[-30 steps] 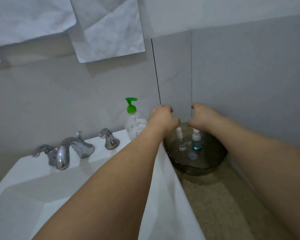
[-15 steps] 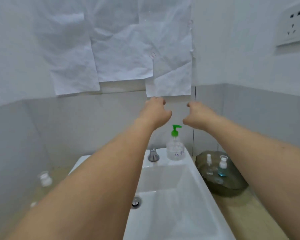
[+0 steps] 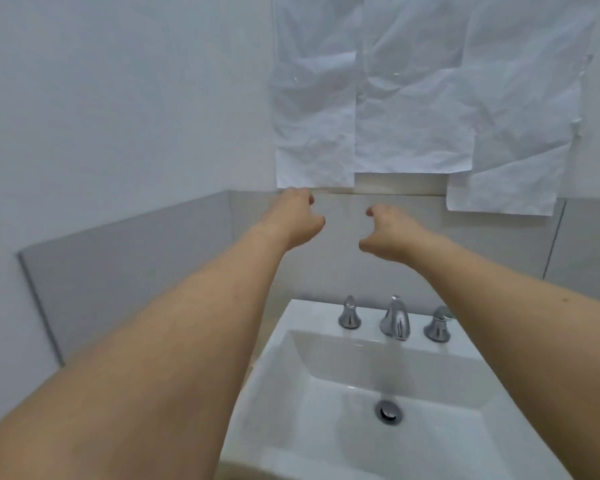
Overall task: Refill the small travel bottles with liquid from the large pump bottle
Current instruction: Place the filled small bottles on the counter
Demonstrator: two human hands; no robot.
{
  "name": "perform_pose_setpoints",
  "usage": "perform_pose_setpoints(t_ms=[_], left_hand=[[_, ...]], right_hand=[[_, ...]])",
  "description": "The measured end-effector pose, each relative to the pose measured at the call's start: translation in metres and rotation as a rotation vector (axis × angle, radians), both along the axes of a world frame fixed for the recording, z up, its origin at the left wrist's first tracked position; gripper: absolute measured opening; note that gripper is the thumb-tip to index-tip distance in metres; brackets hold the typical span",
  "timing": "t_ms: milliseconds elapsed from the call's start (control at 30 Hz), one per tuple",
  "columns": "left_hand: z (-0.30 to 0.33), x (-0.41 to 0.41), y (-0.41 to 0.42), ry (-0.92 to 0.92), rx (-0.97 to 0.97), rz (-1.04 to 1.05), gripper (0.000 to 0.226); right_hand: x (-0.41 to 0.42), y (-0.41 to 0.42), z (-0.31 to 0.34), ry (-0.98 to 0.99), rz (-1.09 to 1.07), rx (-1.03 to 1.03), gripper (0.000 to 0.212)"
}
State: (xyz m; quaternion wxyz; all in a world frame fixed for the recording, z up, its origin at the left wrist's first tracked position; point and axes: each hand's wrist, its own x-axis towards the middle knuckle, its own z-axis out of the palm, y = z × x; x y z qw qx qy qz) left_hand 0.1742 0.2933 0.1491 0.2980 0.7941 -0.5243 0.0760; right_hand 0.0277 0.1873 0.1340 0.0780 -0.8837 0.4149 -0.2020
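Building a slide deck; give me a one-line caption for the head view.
Both empty hands, left hand and right hand, reach out above a white sink and chrome faucet.

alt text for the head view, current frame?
Two bare arms reach forward above a white sink, left hand and right hand loosely curled and holding nothing. Behind the basin stand a chrome faucet and two handles; crumpled white paper sheets cover the wall. No bottles are in view.

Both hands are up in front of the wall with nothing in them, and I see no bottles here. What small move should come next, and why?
Probably turn the view to find the bottles. The left hand and right hand hang loosely curled and empty above the sink; only the faucet and the taped paper sheets show.
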Motion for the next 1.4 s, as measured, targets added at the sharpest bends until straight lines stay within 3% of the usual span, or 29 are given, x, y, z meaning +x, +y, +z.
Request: perform_pose_setpoints(t_ms=[400, 767, 1033, 1200, 1400], left_hand=[[-0.065, 0.139, 0.087, 0.099, 0.240, 0.224, 0.037], [-0.200, 0.185, 0.084, 0.315, 0.485, 0.179, 0.031], [-0.235, 0.199, 0.071, 0.409, 0.489, 0.070, 0.031], [-0.255, 0.195, 0.062, 0.393, 0.509, 0.002, 0.036], [-0.271, 0.190, 0.057, 0.327, 0.480, 0.005, 0.009]], right_hand=[[0.136, 0.040, -0.070, 0.174, 0.267, 0.046, 0.065], [0.195, 0.028, -0.152, 0.286, 0.376, 0.164, 0.063], [0.249, 0.032, -0.195, 0.336, 0.496, 0.161, 0.072], [0.267, 0.033, -0.213, 0.361, 0.443, 0.126, 0.055], [0.265, 0.027, -0.216, 0.250, 0.369, 0.138, 0.040]])
